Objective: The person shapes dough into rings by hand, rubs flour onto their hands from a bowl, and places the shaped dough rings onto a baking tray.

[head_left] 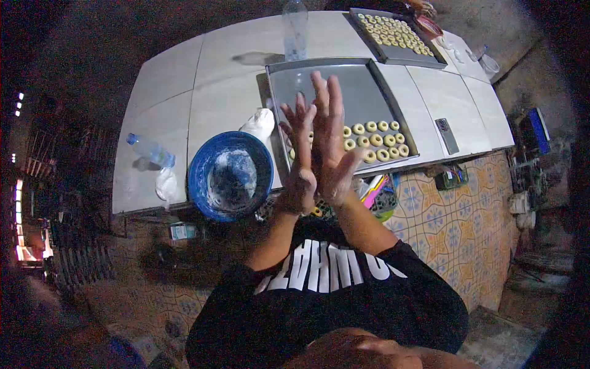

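Note:
My left hand point(301, 144) and my right hand point(334, 144) are raised side by side over the near edge of a metal baking tray point(382, 77). Both have their fingers stretched out, and the palms face each other, close together. Whether anything lies between the palms is hidden. Pale dough rings point(376, 140) sit in rows on the near part of the tray, some of them behind my hands. To the left of my hands stands a blue basin point(200, 161) with white, flour-like residue inside. A white plastic bag point(259, 123) lies between the basin and the tray.
A second tray point(402, 58) full of dough rings is at the far right, near another person's hand point(425, 9). One clear bottle point(295, 31) stands behind the near tray; another bottle point(152, 150) lies at left. A phone point(447, 136) rests on the tiled table point(166, 74).

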`<action>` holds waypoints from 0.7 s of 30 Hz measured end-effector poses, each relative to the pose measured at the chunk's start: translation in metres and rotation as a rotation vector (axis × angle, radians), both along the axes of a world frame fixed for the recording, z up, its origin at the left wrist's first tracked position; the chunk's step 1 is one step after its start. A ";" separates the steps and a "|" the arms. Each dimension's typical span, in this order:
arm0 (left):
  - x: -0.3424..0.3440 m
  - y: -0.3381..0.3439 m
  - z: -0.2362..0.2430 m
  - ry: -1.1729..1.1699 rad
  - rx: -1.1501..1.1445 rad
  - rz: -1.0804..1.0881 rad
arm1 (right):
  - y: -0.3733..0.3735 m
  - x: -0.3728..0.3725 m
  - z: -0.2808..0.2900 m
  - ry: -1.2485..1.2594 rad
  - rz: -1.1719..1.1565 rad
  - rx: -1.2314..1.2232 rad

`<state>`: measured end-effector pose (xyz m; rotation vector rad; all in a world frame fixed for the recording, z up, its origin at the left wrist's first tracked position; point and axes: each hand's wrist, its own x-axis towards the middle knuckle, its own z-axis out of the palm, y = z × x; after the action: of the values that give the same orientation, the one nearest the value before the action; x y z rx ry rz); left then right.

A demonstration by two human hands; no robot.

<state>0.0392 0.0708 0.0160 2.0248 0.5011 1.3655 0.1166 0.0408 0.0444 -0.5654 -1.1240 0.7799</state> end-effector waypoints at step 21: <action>0.000 0.006 0.014 -0.440 -0.293 0.065 | -0.033 -0.024 0.005 -0.300 -0.015 -0.132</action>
<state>0.0389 0.0767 0.0303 1.4322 0.5319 1.6136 0.0924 0.0080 0.0490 -0.8204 -1.3474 0.7765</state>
